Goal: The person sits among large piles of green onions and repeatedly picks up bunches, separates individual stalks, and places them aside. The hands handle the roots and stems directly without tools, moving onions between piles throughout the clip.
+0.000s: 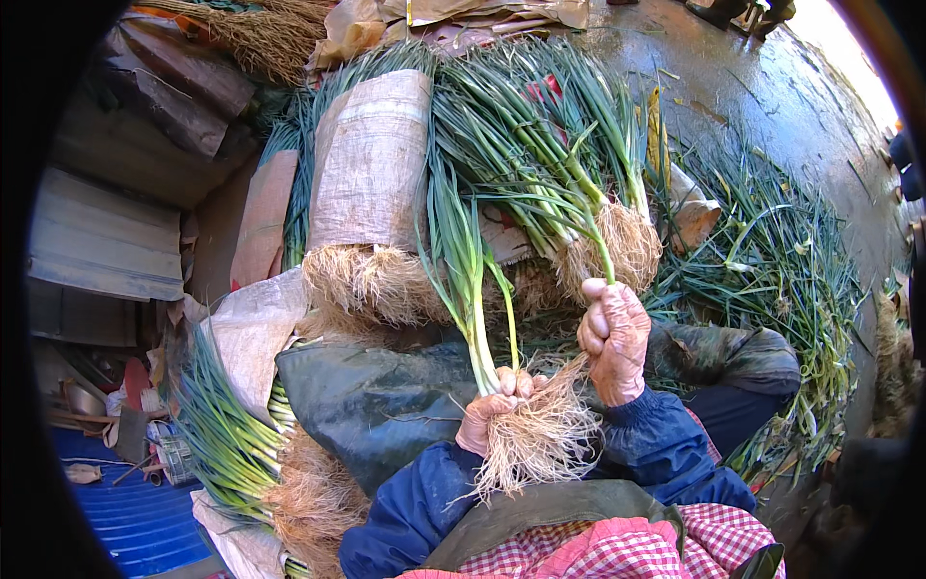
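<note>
My left hand (499, 405) is closed around the white stems of a few green onions (474, 311), whose pale stringy roots (542, 441) hang out below toward my lap. A thin stalk also rises from that fist. My right hand (615, 340), up and to the right, grips a single green onion stalk (602, 250); its leaves reach up and left across the piled onions. Some root strands run between the bunch and my right wrist. Ahead lie tied bundles of green onions (521, 137) with thick root clumps (629, 242).
A woven sack (372, 159) covers more onions ahead. At left, another onion bundle (231, 434) lies by a cloth (253, 340). Loose green leaves (788, 289) are heaped at right on wet ground (723, 79). A person's dark boots (716, 13) show at the top right.
</note>
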### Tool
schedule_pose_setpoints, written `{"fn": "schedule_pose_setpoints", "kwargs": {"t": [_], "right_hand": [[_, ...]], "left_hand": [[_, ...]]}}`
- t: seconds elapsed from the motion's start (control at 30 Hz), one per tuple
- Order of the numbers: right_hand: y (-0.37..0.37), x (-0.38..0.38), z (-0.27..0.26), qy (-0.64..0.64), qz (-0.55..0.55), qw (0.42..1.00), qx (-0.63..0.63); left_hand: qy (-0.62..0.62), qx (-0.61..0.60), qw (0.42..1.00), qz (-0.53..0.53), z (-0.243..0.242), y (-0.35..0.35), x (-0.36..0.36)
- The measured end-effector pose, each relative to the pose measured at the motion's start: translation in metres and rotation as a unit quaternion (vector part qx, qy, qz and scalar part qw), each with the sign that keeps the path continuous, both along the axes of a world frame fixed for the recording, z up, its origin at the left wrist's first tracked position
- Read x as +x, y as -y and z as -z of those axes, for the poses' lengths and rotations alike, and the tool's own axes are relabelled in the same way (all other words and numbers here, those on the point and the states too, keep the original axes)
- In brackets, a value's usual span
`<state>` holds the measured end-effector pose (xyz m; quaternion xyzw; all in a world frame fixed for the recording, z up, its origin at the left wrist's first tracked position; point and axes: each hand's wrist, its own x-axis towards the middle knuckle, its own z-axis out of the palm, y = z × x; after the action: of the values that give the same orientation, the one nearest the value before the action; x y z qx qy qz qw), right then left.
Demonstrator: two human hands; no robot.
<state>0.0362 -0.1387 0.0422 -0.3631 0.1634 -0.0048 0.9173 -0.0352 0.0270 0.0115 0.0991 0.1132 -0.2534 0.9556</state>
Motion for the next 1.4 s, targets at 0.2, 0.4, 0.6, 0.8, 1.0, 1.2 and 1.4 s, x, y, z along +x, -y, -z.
{"fn": "schedule_pose_setpoints", "kwargs": {"t": [0.2,0.4,0.6,0.8,1.0,1.2,1.4], "right_hand": [[0.029,0.037,0.028,0.013,0.141,0.986,-0.09],[-0.008,0.002,0.027,-0.146,-0.438,0.887,-0.028],[0.051,0.007,-0.04,-0.11,-0.249,0.923,-0.272],[0.287,-0.086,-0.082,-0.168,0.059,0.844,-0.506],[0.452,-0.198,0.009,-0.319,-0.141,0.322,-0.88],[0.12,0.038,-0.052,-0.023,-0.205,0.819,-0.536],[0.014,0.158,0.049,0.05,-0.24,0.601,-0.761]], "left_hand": [[0.037,-0.019,0.998,-0.049,-0.006,-0.002,0.0],[0.01,-0.082,0.996,-0.022,0.001,-0.006,-0.005],[-0.009,0.039,0.999,0.0,0.005,-0.028,-0.01],[-0.039,-0.058,0.997,-0.017,0.007,-0.017,0.004],[0.168,-0.054,0.983,-0.039,-0.068,-0.025,0.029],[0.007,0.273,0.961,0.048,-0.015,-0.002,0.016],[-0.106,0.222,0.968,0.057,0.006,0.002,0.003]]}}
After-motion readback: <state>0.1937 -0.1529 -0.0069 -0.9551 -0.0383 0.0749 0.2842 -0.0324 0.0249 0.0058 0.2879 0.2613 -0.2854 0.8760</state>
